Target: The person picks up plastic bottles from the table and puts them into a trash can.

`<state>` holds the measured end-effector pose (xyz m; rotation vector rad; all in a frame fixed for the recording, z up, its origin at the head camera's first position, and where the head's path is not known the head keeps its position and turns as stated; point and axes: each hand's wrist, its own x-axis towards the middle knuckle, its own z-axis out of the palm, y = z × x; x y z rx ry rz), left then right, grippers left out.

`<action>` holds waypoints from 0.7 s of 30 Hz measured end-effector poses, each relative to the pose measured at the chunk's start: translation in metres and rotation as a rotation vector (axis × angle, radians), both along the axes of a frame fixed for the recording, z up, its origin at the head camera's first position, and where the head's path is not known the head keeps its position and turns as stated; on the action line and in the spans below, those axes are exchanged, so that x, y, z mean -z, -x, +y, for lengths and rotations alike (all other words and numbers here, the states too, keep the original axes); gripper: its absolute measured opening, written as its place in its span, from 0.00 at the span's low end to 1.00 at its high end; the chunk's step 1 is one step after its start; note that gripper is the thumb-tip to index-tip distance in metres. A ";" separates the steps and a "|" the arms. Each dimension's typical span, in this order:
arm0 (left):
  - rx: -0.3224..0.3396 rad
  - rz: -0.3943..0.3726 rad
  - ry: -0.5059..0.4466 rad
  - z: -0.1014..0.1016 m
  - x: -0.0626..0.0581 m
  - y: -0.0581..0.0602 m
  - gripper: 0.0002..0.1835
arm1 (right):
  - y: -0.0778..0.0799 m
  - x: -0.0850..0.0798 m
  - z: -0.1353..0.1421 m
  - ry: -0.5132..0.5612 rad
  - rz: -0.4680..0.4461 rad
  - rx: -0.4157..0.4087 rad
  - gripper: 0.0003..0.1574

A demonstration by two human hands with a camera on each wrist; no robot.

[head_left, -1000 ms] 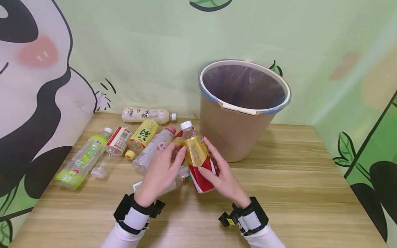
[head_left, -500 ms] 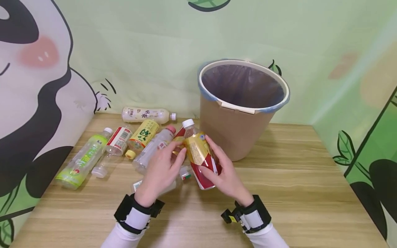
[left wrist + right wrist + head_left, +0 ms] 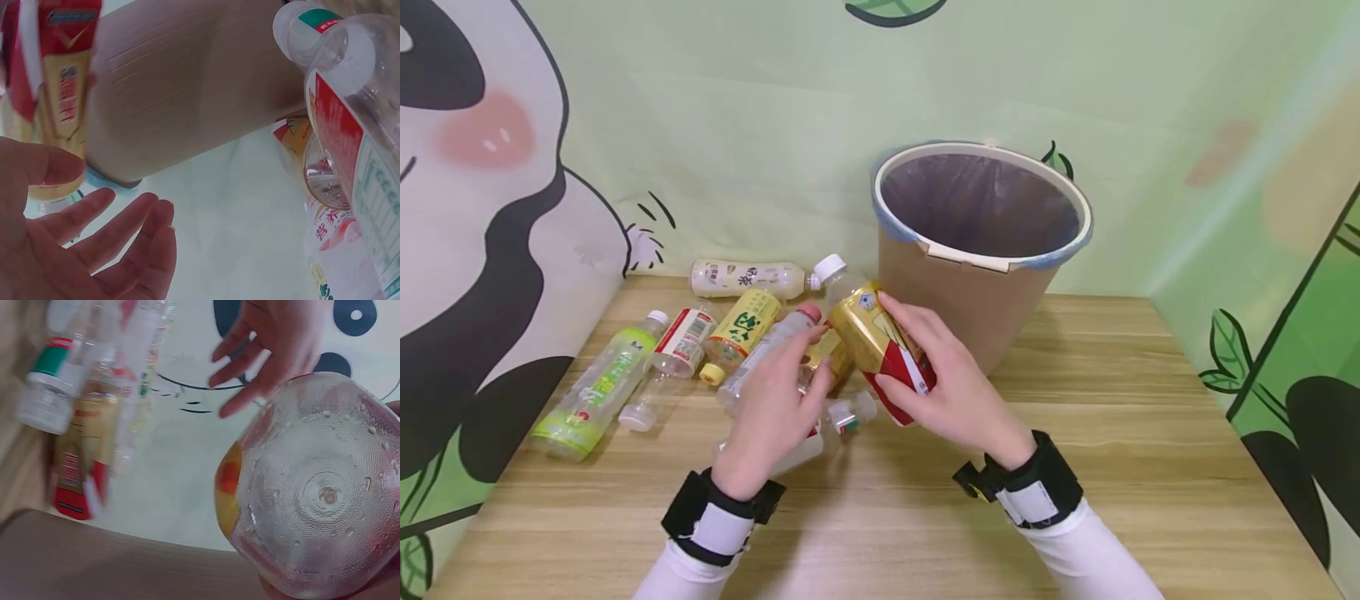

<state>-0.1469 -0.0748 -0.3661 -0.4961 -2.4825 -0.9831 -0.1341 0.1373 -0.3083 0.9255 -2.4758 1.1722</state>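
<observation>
My right hand [image 3: 958, 387] grips a plastic drink bottle [image 3: 859, 321] with a gold and red label and white cap, lifted and tilted with its cap up and left. In the right wrist view its clear, ridged base [image 3: 325, 487] faces the camera. My left hand [image 3: 775, 408] is just left of it, fingers spread and holding nothing. In the left wrist view its fingers [image 3: 119, 244] stand apart from the bottle. Beneath and behind the left hand lie a similar gold and red bottle [image 3: 827, 357], a pink-capped bottle [image 3: 763, 350] and a clear bottle [image 3: 850, 412].
A brown lined trash bin [image 3: 1000, 308] stands open-topped at the back, right behind the held bottle. Further left lie a milk tea bottle [image 3: 745, 279], a yellow-label bottle [image 3: 745, 329], a red-and-white-label bottle [image 3: 685, 342] and a green-label bottle [image 3: 598, 383]. A printed cloth [image 3: 737, 150] hangs behind the table.
The right hand has raised the gold and red bottle and tilted its cap leftward. My left hand has come off the bottle, dropping slightly to the left.
</observation>
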 end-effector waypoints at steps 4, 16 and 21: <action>0.004 0.031 -0.006 0.000 -0.002 -0.001 0.23 | -0.009 -0.040 -0.006 0.001 0.051 -0.020 0.44; 0.016 0.099 -0.048 0.001 -0.001 0.001 0.22 | 0.036 -0.083 0.003 0.109 0.172 0.006 0.48; 0.012 0.108 -0.042 0.001 -0.001 0.001 0.22 | 0.056 -0.097 0.011 0.299 0.021 0.066 0.46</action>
